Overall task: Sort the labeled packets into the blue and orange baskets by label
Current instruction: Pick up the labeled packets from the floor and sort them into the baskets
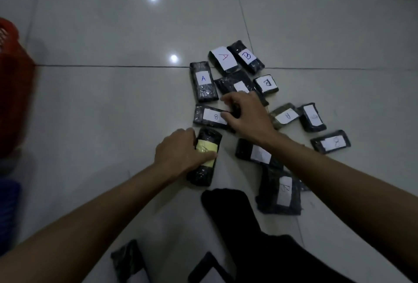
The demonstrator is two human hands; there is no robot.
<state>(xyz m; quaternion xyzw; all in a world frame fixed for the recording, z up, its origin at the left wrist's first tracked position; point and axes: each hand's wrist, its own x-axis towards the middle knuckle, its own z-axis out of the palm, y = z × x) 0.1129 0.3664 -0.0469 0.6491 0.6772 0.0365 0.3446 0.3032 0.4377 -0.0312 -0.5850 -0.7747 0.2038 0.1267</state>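
Several black wrapped packets with white A or B labels lie scattered on the tiled floor. My left hand grips a black packet with a yellow label, thumb across the label. My right hand curls over the right end of a packet marked B and pinches something dark there. Beyond it lie a packet marked A, a larger-labelled A packet and a B packet. The orange basket stands at the far left edge, with the blue basket below it.
More B packets lie to the right and near my right forearm. Two more packets sit at the bottom edge beside a dark trouser leg. Glossy floor tiles stretch to the left and far side.
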